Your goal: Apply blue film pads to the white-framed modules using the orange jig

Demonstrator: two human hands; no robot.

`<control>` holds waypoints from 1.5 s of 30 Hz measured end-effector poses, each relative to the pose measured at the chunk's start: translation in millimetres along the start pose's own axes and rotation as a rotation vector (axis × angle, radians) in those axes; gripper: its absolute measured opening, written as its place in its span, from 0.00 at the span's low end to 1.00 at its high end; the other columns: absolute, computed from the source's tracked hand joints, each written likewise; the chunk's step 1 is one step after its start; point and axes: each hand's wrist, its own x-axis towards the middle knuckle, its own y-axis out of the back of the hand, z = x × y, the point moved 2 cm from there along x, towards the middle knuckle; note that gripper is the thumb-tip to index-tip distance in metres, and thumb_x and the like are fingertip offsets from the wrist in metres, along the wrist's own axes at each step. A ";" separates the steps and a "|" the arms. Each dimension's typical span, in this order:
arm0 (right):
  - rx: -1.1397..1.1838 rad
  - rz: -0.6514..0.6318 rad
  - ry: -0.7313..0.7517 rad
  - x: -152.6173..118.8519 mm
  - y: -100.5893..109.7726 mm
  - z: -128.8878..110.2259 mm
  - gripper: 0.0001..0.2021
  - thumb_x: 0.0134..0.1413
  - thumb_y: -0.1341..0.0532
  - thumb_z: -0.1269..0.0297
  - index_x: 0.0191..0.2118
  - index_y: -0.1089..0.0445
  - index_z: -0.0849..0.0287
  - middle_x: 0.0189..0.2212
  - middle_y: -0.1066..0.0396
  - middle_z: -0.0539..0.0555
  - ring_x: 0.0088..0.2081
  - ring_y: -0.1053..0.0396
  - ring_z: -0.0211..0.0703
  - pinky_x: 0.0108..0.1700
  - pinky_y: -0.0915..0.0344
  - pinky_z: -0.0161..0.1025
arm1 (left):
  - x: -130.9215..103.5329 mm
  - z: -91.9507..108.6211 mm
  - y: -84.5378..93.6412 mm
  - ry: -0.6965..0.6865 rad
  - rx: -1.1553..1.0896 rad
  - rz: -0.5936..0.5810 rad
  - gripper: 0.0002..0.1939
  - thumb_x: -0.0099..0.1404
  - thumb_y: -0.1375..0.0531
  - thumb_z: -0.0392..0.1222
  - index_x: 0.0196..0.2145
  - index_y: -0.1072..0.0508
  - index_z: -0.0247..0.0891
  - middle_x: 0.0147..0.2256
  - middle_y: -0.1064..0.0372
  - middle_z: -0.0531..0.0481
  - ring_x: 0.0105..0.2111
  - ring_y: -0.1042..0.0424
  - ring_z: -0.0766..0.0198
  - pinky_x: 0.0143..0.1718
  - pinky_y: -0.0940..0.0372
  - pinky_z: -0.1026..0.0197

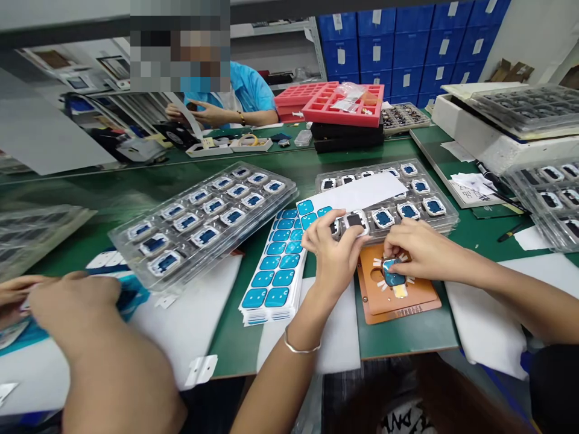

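Observation:
My left hand (332, 247) pinches a small white-framed part with a dark centre (356, 223) above the near edge of a clear tray (446, 220) of similar parts. My right hand (414, 250) has its fingers closed on a small blue piece (393, 274) over an orange fixture plate (402, 307). A yellow tab shows just below that piece. To the left of the plate lies a stack of blue sticker sheets (272, 277). A partly peeled-looking white sheet (362, 190) rests across the stack and the tray.
Another clear tray of parts (203, 220) stands left. A co-worker's arm (113, 349) reaches in at the lower left. Across the table sits a person in blue (253, 90). Red trays (344, 108) are at the back, a white foam box (479, 132) at the right.

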 end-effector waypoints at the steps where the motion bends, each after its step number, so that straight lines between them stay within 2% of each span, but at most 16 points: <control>1: 0.012 0.028 -0.002 -0.5 1.6 0.7 0.07 0.50 0.34 0.68 0.35 0.33 0.58 0.34 0.28 0.54 0.40 0.35 0.49 0.41 0.41 0.45 | -1.9 0.6 1.7 -0.040 -0.052 0.002 0.09 0.68 0.41 0.49 0.36 0.23 0.46 0.53 0.41 0.44 0.54 0.43 0.49 0.55 0.49 0.45; 3: 0.108 0.128 0.018 -2.0 4.2 2.0 0.12 0.49 0.34 0.67 0.39 0.35 0.58 0.39 0.29 0.56 0.42 0.33 0.51 0.43 0.38 0.46 | -5.9 1.7 3.9 -0.112 -0.180 -0.028 0.10 0.68 0.41 0.50 0.35 0.22 0.46 0.53 0.46 0.45 0.54 0.44 0.51 0.54 0.44 0.49; 6: 0.423 0.259 0.136 -7.1 1.4 3.7 0.19 0.49 0.32 0.62 0.45 0.37 0.56 0.50 0.32 0.59 0.50 0.32 0.50 0.48 0.33 0.47 | -11.8 3.8 2.6 -0.156 -0.306 -0.137 0.12 0.67 0.41 0.51 0.32 0.20 0.46 0.52 0.49 0.46 0.54 0.46 0.53 0.53 0.40 0.53; 9: 0.770 0.221 0.208 -14.8 -8.5 6.7 0.18 0.51 0.31 0.61 0.44 0.37 0.56 0.48 0.29 0.58 0.48 0.28 0.45 0.46 0.28 0.44 | -16.4 8.2 -1.2 -0.167 -0.344 -0.242 0.13 0.67 0.41 0.50 0.31 0.19 0.46 0.52 0.49 0.46 0.54 0.46 0.54 0.53 0.40 0.53; 13: 0.949 0.133 0.063 -25.2 -13.4 15.2 0.16 0.47 0.29 0.59 0.37 0.32 0.58 0.36 0.24 0.54 0.38 0.24 0.41 0.40 0.25 0.40 | -16.7 14.9 -0.2 -0.173 -0.364 -0.301 0.14 0.70 0.45 0.48 0.36 0.19 0.48 0.51 0.44 0.44 0.53 0.43 0.54 0.52 0.40 0.53; 16: 1.028 0.147 -0.088 -29.7 -9.6 24.7 0.17 0.44 0.27 0.57 0.32 0.32 0.60 0.32 0.23 0.54 0.34 0.23 0.41 0.36 0.25 0.40 | -11.8 18.1 5.2 -0.213 -0.367 -0.355 0.11 0.70 0.44 0.45 0.41 0.21 0.46 0.45 0.31 0.44 0.47 0.37 0.55 0.50 0.41 0.52; 18: 1.051 0.158 -0.158 -30.4 -9.0 31.0 0.17 0.43 0.27 0.56 0.30 0.32 0.60 0.30 0.23 0.54 0.31 0.24 0.41 0.34 0.25 0.40 | -8.1 20.2 8.3 -0.299 -0.394 -0.441 0.09 0.69 0.42 0.41 0.40 0.22 0.47 0.39 0.24 0.48 0.43 0.35 0.55 0.48 0.44 0.52; 20: 1.013 0.152 -0.177 -29.3 -10.8 35.3 0.16 0.44 0.28 0.55 0.30 0.31 0.61 0.29 0.23 0.53 0.30 0.24 0.42 0.34 0.26 0.40 | -5.6 22.2 10.3 -0.378 -0.432 -0.542 0.07 0.67 0.40 0.40 0.37 0.21 0.48 0.37 0.22 0.51 0.42 0.33 0.54 0.47 0.45 0.51; 23: 0.791 0.163 -0.102 -26.2 -12.7 35.9 0.12 0.51 0.31 0.55 0.31 0.27 0.60 0.28 0.23 0.53 0.30 0.24 0.42 0.33 0.28 0.39 | -3.2 23.7 11.3 -0.385 -0.458 -0.626 0.05 0.64 0.37 0.43 0.37 0.21 0.49 0.39 0.20 0.51 0.44 0.31 0.52 0.47 0.45 0.51; 26: 0.472 0.266 -0.007 -26.3 -7.2 29.9 0.08 0.58 0.36 0.58 0.35 0.25 0.57 0.35 0.21 0.54 0.37 0.25 0.43 0.39 0.30 0.41 | -2.5 23.7 11.0 -0.355 -0.460 -0.650 0.06 0.63 0.35 0.44 0.38 0.20 0.49 0.39 0.20 0.50 0.45 0.31 0.51 0.47 0.45 0.50; 29: 0.218 0.386 -0.032 -33.4 1.9 21.9 0.11 0.65 0.43 0.59 0.39 0.25 0.58 0.42 0.22 0.55 0.43 0.26 0.45 0.44 0.32 0.42 | -2.7 23.3 11.3 -0.387 -0.455 -0.625 0.08 0.63 0.35 0.44 0.40 0.21 0.48 0.41 0.21 0.50 0.46 0.31 0.51 0.46 0.45 0.51; 33: -0.057 0.404 -0.106 -46.6 1.9 11.0 0.15 0.58 0.37 0.52 0.38 0.27 0.61 0.37 0.23 0.57 0.37 0.25 0.49 0.35 0.32 0.43 | -4.8 24.6 12.2 -0.482 -0.386 -0.563 0.08 0.66 0.39 0.46 0.41 0.22 0.45 0.42 0.21 0.50 0.46 0.31 0.52 0.45 0.44 0.52; 36: -0.209 0.419 -0.096 -52.5 -6.0 4.6 0.13 0.53 0.33 0.55 0.36 0.26 0.61 0.36 0.22 0.57 0.36 0.25 0.51 0.33 0.31 0.44 | -6.2 25.8 12.9 -0.497 -0.363 -0.518 0.11 0.69 0.42 0.48 0.40 0.23 0.40 0.42 0.22 0.48 0.46 0.32 0.53 0.45 0.44 0.52; 39: -0.288 0.424 -0.059 -53.6 -10.0 2.6 0.12 0.54 0.35 0.60 0.40 0.24 0.62 0.40 0.21 0.58 0.40 0.25 0.53 0.37 0.29 0.46 | -6.7 26.5 13.8 -0.525 -0.342 -0.498 0.12 0.70 0.43 0.48 0.40 0.23 0.38 0.42 0.22 0.48 0.46 0.33 0.55 0.45 0.43 0.52; 42: -0.228 0.357 -0.035 -52.4 -7.8 5.9 0.13 0.55 0.37 0.62 0.45 0.24 0.60 0.48 0.23 0.55 0.44 0.26 0.53 0.44 0.28 0.48 | -6.2 27.0 14.8 -0.566 -0.331 -0.504 0.15 0.71 0.45 0.51 0.40 0.24 0.37 0.43 0.23 0.47 0.45 0.33 0.55 0.45 0.43 0.52; 45: -0.159 0.308 -0.043 -51.8 -4.9 11.2 0.15 0.55 0.36 0.60 0.48 0.24 0.56 0.54 0.27 0.53 0.47 0.27 0.52 0.46 0.29 0.49 | -5.4 28.4 15.6 -0.589 -0.325 -0.505 0.18 0.71 0.46 0.53 0.41 0.25 0.36 0.42 0.23 0.46 0.44 0.33 0.54 0.44 0.43 0.52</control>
